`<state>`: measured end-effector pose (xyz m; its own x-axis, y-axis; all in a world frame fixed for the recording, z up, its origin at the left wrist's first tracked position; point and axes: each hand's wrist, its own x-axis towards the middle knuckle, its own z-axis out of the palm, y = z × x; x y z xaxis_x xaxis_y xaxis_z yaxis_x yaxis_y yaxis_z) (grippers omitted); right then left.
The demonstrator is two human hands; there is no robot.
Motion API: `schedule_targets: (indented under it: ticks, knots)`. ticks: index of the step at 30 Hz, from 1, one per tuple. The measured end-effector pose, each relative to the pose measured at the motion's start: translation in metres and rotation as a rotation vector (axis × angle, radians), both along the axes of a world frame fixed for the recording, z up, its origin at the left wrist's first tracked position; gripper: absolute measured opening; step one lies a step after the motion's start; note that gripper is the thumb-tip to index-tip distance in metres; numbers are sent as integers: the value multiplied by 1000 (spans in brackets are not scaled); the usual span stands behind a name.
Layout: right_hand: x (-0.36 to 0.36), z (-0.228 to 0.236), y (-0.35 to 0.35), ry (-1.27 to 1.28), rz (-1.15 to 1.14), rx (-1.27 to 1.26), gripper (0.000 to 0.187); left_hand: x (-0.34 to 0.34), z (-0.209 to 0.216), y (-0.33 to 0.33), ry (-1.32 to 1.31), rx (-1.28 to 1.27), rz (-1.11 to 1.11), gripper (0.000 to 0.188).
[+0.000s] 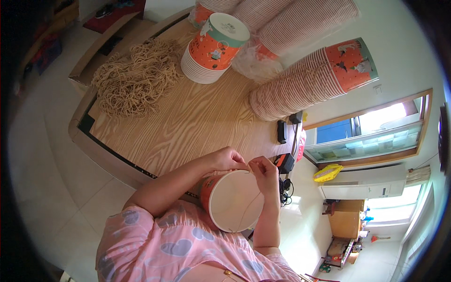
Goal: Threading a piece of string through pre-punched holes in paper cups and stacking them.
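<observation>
A paper bucket (237, 202), white inside and orange-red outside, is tilted against my body with its mouth facing up. My left hand (229, 160) is closed at the far rim, its fingertips pinching a thin beige cord. Right beside it, my right hand (264, 171) is also closed, pinching the cord between thumb and fingers. From there the cord (252, 199) hangs down inside the bucket toward the near rim. My fingers partly cover where cord and rim meet.
On the wood-grain table (188, 124) lies a heap of beige cords (136, 77). A short stack of upturned buckets (217, 47) stands beside it. A long stack with cords (312, 77) lies to the right, near a black device (282, 132) and an orange-black box (284, 163).
</observation>
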<state>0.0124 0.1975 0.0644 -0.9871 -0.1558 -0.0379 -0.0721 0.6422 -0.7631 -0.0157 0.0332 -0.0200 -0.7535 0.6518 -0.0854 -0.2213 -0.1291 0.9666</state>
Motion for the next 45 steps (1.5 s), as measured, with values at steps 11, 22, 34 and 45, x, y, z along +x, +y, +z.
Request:
schedule_targets:
  ticks: [11, 22, 34, 45]
  knots:
    - [-2, -4, 8, 90, -41, -24, 5, 7, 7, 4, -75, 243, 234, 18]
    - [-5, -5, 7, 48, -33, 1, 7, 25, 47, -5, 455, -284, 315, 16]
    - [-5, -5, 7, 96, -68, 21, 5, 28, 49, -9, 569, -334, 272, 17]
    - [15, 13, 0, 498, 41, -28, 6, 38, 63, -13, 379, -166, 283, 18]
